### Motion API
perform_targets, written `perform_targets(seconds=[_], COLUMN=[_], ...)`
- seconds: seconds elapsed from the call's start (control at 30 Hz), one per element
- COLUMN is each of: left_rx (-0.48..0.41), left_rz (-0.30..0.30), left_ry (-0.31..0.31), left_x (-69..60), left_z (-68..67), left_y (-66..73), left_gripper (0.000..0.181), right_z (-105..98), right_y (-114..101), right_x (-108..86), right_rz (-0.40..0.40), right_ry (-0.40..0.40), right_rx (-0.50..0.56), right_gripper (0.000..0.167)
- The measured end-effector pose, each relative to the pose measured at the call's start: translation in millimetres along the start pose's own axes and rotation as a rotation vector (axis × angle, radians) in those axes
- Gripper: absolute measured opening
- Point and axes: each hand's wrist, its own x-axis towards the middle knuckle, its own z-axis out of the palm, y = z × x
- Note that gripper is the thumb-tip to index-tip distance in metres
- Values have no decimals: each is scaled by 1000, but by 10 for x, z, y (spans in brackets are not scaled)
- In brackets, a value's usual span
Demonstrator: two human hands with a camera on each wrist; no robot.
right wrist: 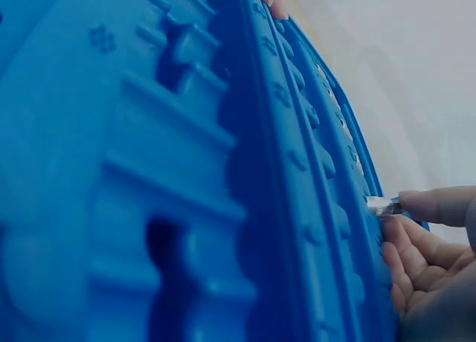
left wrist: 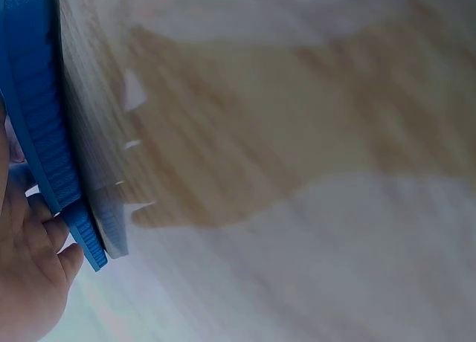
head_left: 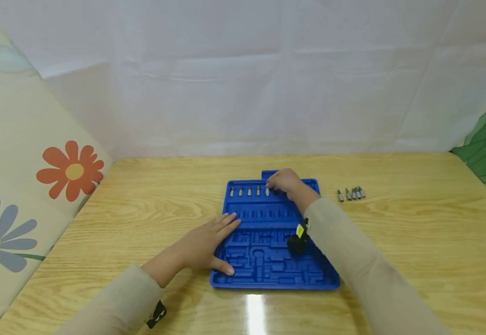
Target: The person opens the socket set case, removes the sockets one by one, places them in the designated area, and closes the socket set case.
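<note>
A blue moulded tool case tray (head_left: 274, 224) lies on the wooden table. My left hand (head_left: 205, 242), fingers spread, rests on the tray's left edge; the left wrist view shows this hand (left wrist: 33, 260) along the tray's side. At the tray's far row, my right hand (head_left: 286, 181) bends over the slots. In the right wrist view, its thumb and finger pinch a silver bit socket (right wrist: 381, 206) with a dark tip, at the row. Several similar bit sockets (head_left: 249, 191) stand in that row to the left of my right hand.
Several loose bit sockets (head_left: 353, 193) lie on the table to the right of the tray. A white cloth (head_left: 234, 93) hangs behind the table. Flower-patterned wall covering (head_left: 74, 172) borders the left side.
</note>
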Motion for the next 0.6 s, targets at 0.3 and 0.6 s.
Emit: perform_targets(seconds=[0.3, 0.6], left_rx=[0, 6], left_rz=[-4, -14], left_ry=[-7, -16], left_x=[7, 1], left_z=[34, 12], left_y=[4, -15], left_gripper=[105, 106], right_z=[-5, -43], right_y=[17, -8], right_x=[-26, -33], right_rz=[26, 38], right_ry=[-36, -25], right_rx=[-68, 113], right_gripper=[26, 27])
